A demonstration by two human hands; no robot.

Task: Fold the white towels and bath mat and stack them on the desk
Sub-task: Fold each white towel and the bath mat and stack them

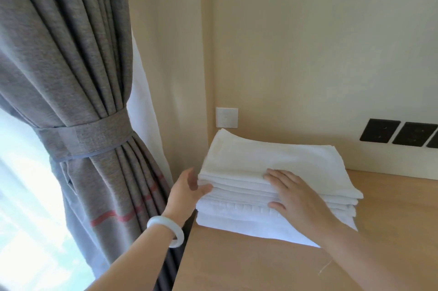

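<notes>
While the right grip [292,193] lies flat on the towel stack [272,162], the left grip [187,192] touches its side, both spread open. A grey curtain [71,77] hangs beside the table [237,264].

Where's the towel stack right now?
Head view, centre-right: the towel stack sits on the desk at its left rear corner, below the white wall switch, beside the grey curtain.

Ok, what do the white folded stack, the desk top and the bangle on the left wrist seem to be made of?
White folded towel stack: probably cotton terry, matte; soft layered edges, one ribbed.
Pale tan desk top: wood or laminate, smooth satin; even colour, grain unclear.
Milky white ring bangle: perhaps jade or glass; glossy, slightly translucent.
</notes>
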